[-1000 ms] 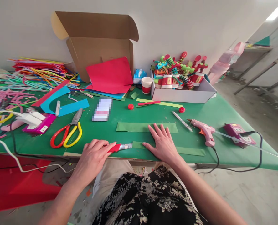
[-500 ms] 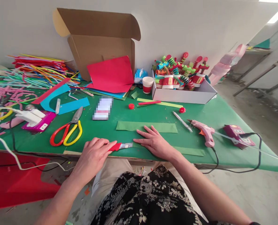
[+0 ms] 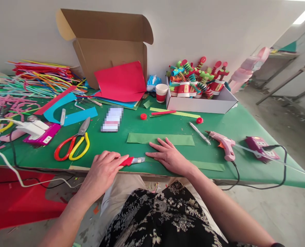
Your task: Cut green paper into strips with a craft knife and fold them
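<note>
My left hand (image 3: 106,168) is closed round the red handle of a utility knife (image 3: 127,161), low over the table near its front edge. The knife's blade points right, its tip at the left end of a narrow green paper strip (image 3: 206,166). On that strip my right hand (image 3: 169,156) lies flat with its fingers spread, covering the strip's middle. Just beyond the right fingertips is a wider green paper strip (image 3: 139,138), lying flat on the green tabletop.
Scissors (image 3: 76,140) and a phone (image 3: 112,119) lie to the left. On the right are a pen (image 3: 200,133), a pink glue gun (image 3: 226,145) and a purple power socket (image 3: 262,150) with cords. Behind stand a paper cup (image 3: 161,93), a white box (image 3: 201,105) of paper figures and an open cardboard box (image 3: 111,51).
Both hands, the knife and the green strips keep their places. The view has shifted very slightly.
</note>
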The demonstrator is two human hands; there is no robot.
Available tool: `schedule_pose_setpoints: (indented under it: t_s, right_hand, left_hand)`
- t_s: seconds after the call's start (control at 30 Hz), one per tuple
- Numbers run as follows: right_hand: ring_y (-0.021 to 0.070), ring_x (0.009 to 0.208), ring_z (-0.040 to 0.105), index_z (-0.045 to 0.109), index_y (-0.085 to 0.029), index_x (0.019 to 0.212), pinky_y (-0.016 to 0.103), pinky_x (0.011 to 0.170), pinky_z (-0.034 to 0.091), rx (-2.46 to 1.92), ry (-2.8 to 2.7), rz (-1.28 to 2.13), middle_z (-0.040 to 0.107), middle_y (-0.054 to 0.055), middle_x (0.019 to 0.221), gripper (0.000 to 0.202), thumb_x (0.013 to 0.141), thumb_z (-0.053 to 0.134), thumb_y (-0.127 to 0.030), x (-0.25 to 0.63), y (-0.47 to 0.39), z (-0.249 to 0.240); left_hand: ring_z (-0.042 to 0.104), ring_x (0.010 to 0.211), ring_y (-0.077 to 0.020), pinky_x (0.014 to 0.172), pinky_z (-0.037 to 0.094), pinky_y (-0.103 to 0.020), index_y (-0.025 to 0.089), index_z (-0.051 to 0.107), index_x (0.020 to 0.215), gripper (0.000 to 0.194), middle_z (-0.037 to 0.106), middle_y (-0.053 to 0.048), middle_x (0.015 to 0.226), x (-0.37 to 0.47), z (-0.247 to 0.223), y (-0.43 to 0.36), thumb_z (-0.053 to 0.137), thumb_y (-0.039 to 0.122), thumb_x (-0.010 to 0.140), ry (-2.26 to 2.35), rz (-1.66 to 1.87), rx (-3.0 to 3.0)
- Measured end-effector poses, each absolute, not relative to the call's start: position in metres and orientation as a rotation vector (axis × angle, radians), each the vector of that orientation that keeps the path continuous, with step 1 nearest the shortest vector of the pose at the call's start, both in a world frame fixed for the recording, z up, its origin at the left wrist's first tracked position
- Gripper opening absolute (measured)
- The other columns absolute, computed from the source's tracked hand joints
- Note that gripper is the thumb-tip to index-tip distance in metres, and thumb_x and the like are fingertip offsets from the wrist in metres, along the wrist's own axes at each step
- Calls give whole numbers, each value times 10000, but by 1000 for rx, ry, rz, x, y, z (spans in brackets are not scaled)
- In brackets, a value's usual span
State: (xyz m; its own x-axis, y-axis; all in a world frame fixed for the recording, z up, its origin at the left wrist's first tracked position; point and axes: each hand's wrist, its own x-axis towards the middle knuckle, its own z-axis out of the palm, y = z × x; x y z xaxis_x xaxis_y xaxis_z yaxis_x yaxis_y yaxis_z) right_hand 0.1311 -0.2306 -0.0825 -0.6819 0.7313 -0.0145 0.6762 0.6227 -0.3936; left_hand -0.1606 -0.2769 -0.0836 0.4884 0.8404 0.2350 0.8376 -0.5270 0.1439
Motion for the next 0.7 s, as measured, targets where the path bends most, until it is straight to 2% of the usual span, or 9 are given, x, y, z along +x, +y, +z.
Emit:
schedule_pose_setpoints:
  t_s: [0.7]
  right_hand:
    - [328,1486,244,574,-346,1377,615,1204,169,-1204,-2694,589,402,9,1555,406,1030,397,-231,130,-231,-80]
  left_hand:
    - [524,926,-219,732,372,-340,241,630,1274,361,656,-58,1023,-148,-82,-279,440,155,979,1495,432,2688]
